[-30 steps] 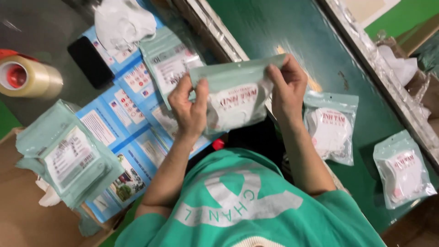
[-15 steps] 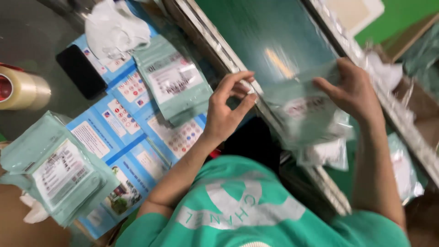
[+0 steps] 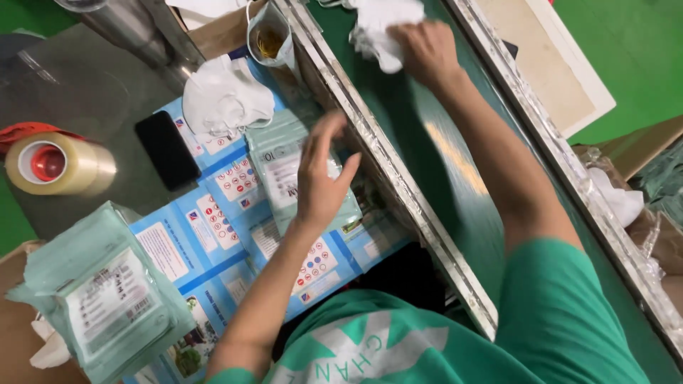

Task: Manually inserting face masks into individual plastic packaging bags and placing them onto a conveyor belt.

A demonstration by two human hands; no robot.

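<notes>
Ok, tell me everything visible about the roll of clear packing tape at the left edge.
The roll of clear yellowish packing tape lies on its side on the grey metal table top, its open end turned towards the left. The wound film looks glossy and translucent, around a white core with a red inside. A red-orange piece shows just above it, what it is I cannot tell. A black phone lies to its right, apart from it. Neither hand touches it.

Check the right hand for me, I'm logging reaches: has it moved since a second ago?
Yes. The right hand left the pouch held near the body and went far out along the green belt, now on white masks.
</notes>
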